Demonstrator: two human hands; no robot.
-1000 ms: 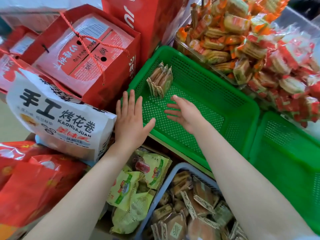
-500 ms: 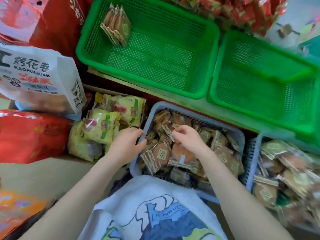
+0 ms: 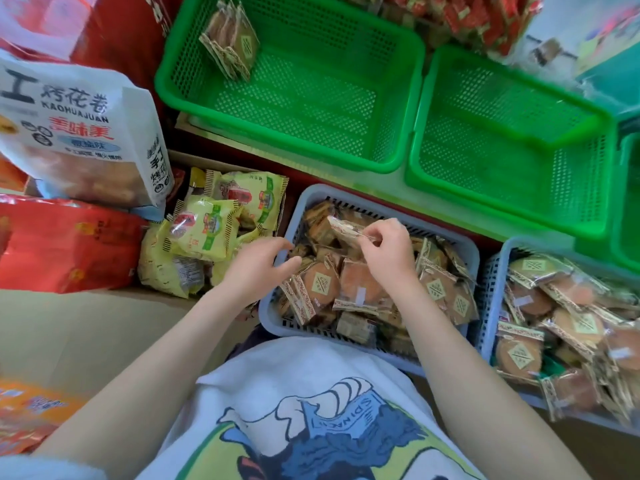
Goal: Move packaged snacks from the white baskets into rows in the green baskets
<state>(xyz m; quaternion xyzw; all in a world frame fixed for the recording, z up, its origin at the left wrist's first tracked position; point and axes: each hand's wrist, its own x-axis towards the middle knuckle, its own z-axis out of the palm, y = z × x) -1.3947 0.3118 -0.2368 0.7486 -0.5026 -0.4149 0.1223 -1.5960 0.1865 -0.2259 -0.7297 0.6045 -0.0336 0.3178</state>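
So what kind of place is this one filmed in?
Probably a small snack shop or its stockroom: green display baskets side by side on a shelf, white baskets heaped with wrapped pastries, and a large retail bag marked KAOHUAJUAN beside red gift boxes.

Both hands are withdrawn from the left green basket (image 3: 398, 109) and are brought down over the near white basket (image 3: 311, 195). A clear snack packet (image 3: 346, 230) is now pinched at the fingertips of the right hand (image 3: 384, 247), raised above the pile. The left hand (image 3: 258, 268) is curled at the basket's left rim, its fingertips among the packets.
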